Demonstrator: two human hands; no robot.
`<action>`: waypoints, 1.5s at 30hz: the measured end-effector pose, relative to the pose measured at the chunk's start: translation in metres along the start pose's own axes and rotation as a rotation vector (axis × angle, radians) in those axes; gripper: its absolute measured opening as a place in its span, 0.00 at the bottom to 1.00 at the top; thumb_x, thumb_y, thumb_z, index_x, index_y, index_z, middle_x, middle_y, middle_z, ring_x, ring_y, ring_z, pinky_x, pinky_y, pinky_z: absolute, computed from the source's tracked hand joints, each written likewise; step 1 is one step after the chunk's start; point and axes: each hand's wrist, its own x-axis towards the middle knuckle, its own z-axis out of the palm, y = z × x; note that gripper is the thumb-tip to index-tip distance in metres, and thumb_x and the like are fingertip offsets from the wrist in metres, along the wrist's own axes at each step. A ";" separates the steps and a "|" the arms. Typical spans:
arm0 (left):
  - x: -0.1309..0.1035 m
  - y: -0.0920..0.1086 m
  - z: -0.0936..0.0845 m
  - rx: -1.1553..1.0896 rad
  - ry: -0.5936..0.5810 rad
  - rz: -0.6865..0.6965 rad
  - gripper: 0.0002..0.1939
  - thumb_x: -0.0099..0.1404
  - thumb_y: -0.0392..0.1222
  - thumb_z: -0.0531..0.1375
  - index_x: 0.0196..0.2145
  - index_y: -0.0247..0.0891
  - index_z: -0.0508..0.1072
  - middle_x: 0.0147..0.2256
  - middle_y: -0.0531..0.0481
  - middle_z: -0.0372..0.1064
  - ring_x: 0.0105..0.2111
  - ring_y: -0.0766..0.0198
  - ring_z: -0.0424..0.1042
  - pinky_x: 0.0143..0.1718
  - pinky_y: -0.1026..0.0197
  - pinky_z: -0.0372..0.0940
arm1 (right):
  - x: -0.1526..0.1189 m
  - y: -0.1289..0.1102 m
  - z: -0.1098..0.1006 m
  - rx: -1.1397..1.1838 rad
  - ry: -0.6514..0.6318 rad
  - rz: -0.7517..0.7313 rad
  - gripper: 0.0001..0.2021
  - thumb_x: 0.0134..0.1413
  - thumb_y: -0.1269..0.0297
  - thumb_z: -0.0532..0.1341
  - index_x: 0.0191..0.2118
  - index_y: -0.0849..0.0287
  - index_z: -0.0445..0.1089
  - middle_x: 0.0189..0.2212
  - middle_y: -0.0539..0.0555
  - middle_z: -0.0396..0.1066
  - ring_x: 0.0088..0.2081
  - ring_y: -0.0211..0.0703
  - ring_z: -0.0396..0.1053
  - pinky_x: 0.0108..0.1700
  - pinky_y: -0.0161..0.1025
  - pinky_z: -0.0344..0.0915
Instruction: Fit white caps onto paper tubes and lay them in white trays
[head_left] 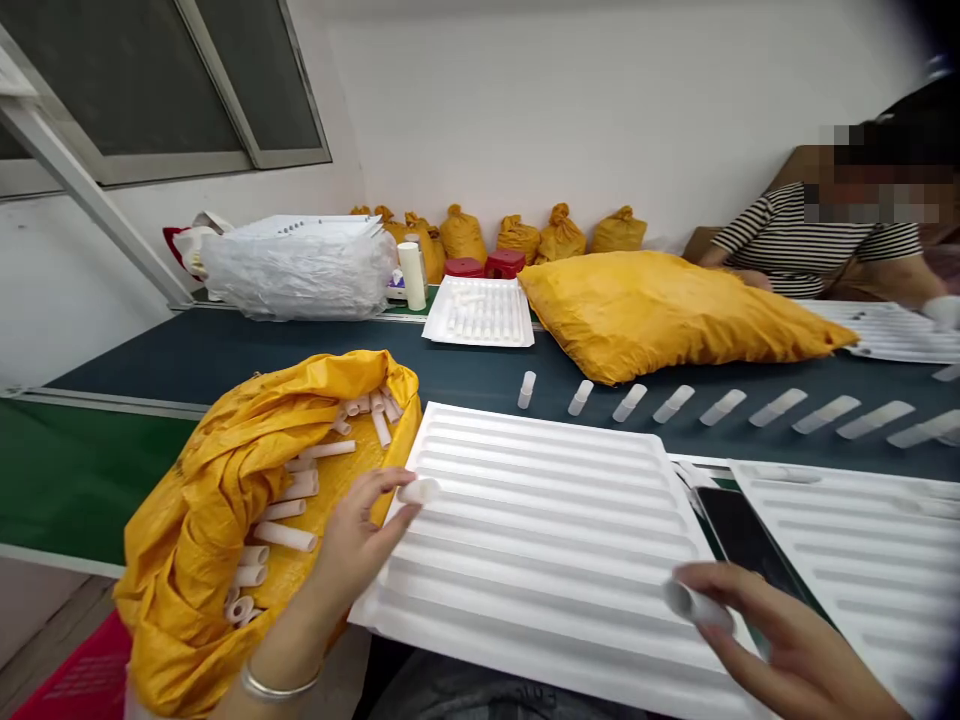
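The left hand [358, 530] pinches a short white plastic tube [418, 492] over the left side of the ridged white plastic tray [544, 540], its long axis running roughly along the grooves. The right hand [780, 625] grips a wider-looking translucent tube [699, 606] above the tray's near right corner, and the open yellow woven sack [187, 520] of loose tubes lies just left of the tray, nearer the left hand.
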 end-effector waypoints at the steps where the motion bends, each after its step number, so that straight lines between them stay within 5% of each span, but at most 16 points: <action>1: -0.001 0.012 0.011 -0.080 -0.043 0.018 0.13 0.60 0.46 0.60 0.42 0.40 0.72 0.44 0.45 0.71 0.47 0.55 0.69 0.51 0.53 0.62 | 0.012 -0.017 0.004 0.085 -0.055 -0.034 0.12 0.51 0.56 0.61 0.42 0.49 0.71 0.40 0.59 0.73 0.40 0.50 0.72 0.41 0.42 0.71; 4: -0.003 0.041 0.039 -0.389 -0.119 0.001 0.12 0.60 0.42 0.61 0.42 0.41 0.71 0.43 0.45 0.71 0.47 0.57 0.69 0.52 0.53 0.61 | 0.049 -0.069 0.025 0.384 -0.192 -0.068 0.13 0.59 0.55 0.55 0.47 0.52 0.67 0.38 0.58 0.71 0.30 0.42 0.70 0.33 0.39 0.70; 6: -0.004 0.053 0.050 -0.689 -0.120 -0.079 0.23 0.58 0.41 0.64 0.50 0.45 0.64 0.41 0.48 0.72 0.44 0.60 0.70 0.48 0.56 0.64 | 0.068 -0.096 0.043 0.604 -0.249 -0.041 0.13 0.60 0.54 0.55 0.46 0.54 0.65 0.31 0.53 0.69 0.23 0.35 0.63 0.25 0.35 0.66; 9: -0.002 0.063 0.056 -1.022 -0.079 -0.192 0.40 0.55 0.38 0.67 0.58 0.51 0.49 0.37 0.52 0.72 0.39 0.64 0.71 0.41 0.60 0.66 | 0.082 -0.116 0.062 0.853 -0.309 -0.037 0.12 0.56 0.55 0.60 0.42 0.56 0.65 0.28 0.49 0.64 0.23 0.31 0.61 0.25 0.32 0.65; 11: 0.000 0.063 0.054 -1.078 -0.009 -0.213 0.36 0.51 0.37 0.68 0.54 0.48 0.56 0.36 0.53 0.70 0.38 0.66 0.70 0.40 0.63 0.65 | 0.085 -0.119 0.067 0.924 -0.306 -0.065 0.13 0.55 0.57 0.61 0.43 0.56 0.66 0.31 0.50 0.66 0.27 0.33 0.65 0.31 0.35 0.69; 15: 0.002 0.054 0.040 -0.888 0.050 -0.216 0.18 0.50 0.40 0.69 0.36 0.39 0.67 0.34 0.54 0.68 0.33 0.69 0.68 0.36 0.67 0.63 | 0.092 -0.114 0.056 0.806 -0.205 -0.276 0.14 0.59 0.59 0.57 0.50 0.53 0.68 0.46 0.57 0.64 0.43 0.42 0.69 0.43 0.42 0.71; 20: 0.000 0.061 0.020 -0.430 -0.305 -0.160 0.14 0.57 0.49 0.63 0.38 0.38 0.72 0.31 0.51 0.71 0.31 0.64 0.68 0.31 0.65 0.62 | 0.104 -0.112 0.038 0.281 -0.240 -0.647 0.17 0.62 0.69 0.53 0.56 0.52 0.63 0.47 0.58 0.66 0.50 0.44 0.65 0.51 0.45 0.66; 23: -0.001 0.068 0.018 -0.298 -0.402 -0.021 0.15 0.62 0.48 0.58 0.44 0.40 0.73 0.37 0.49 0.73 0.37 0.60 0.71 0.38 0.62 0.63 | 0.109 -0.116 0.041 0.170 -0.254 -0.663 0.16 0.62 0.68 0.54 0.54 0.54 0.62 0.46 0.58 0.69 0.47 0.44 0.68 0.49 0.44 0.67; 26: -0.003 0.067 0.020 -0.198 -0.290 0.068 0.16 0.63 0.47 0.58 0.46 0.40 0.72 0.40 0.46 0.73 0.40 0.58 0.70 0.40 0.60 0.63 | 0.111 -0.119 0.048 0.123 -0.229 -0.626 0.14 0.62 0.65 0.54 0.53 0.55 0.62 0.45 0.58 0.71 0.45 0.44 0.69 0.47 0.43 0.68; 31: -0.011 0.062 0.020 -0.289 -0.292 0.026 0.29 0.64 0.46 0.57 0.60 0.39 0.56 0.31 0.51 0.69 0.29 0.64 0.68 0.28 0.65 0.61 | 0.106 -0.120 0.051 0.154 -0.212 -0.696 0.14 0.63 0.65 0.53 0.53 0.55 0.61 0.43 0.58 0.71 0.43 0.43 0.70 0.44 0.40 0.68; 35: -0.016 0.056 0.023 -0.302 -0.327 0.008 0.28 0.64 0.46 0.55 0.60 0.39 0.55 0.31 0.51 0.68 0.29 0.65 0.68 0.32 0.63 0.62 | 0.110 -0.123 0.061 0.050 -0.247 -0.756 0.15 0.62 0.66 0.54 0.54 0.55 0.61 0.43 0.58 0.71 0.43 0.43 0.69 0.45 0.40 0.67; 38: -0.007 0.037 0.022 -0.161 -0.329 -0.047 0.37 0.61 0.49 0.58 0.63 0.40 0.49 0.42 0.44 0.70 0.36 0.59 0.71 0.39 0.58 0.65 | 0.142 -0.124 0.080 -0.299 -0.252 -0.640 0.10 0.59 0.66 0.57 0.45 0.59 0.69 0.41 0.61 0.71 0.44 0.49 0.67 0.48 0.45 0.63; 41: 0.009 0.006 0.006 0.064 -0.159 -0.115 0.41 0.58 0.55 0.59 0.64 0.38 0.49 0.57 0.36 0.59 0.52 0.49 0.65 0.49 0.51 0.62 | 0.202 -0.117 0.099 -0.476 -0.195 -0.390 0.10 0.57 0.67 0.57 0.42 0.63 0.70 0.39 0.63 0.70 0.43 0.51 0.67 0.45 0.44 0.62; 43: 0.016 -0.015 -0.008 0.193 -0.054 -0.217 0.37 0.61 0.57 0.54 0.61 0.35 0.54 0.58 0.35 0.57 0.55 0.46 0.62 0.52 0.48 0.60 | 0.246 -0.109 0.108 -0.479 -0.156 -0.264 0.12 0.60 0.67 0.54 0.47 0.66 0.67 0.39 0.62 0.70 0.42 0.50 0.68 0.43 0.43 0.64; 45: 0.016 -0.032 -0.018 0.244 -0.089 -0.324 0.33 0.62 0.59 0.52 0.57 0.33 0.60 0.52 0.36 0.64 0.49 0.48 0.67 0.47 0.48 0.63 | 0.281 -0.100 0.114 -0.476 -0.165 -0.149 0.13 0.62 0.65 0.53 0.49 0.65 0.65 0.40 0.60 0.70 0.41 0.46 0.69 0.42 0.43 0.66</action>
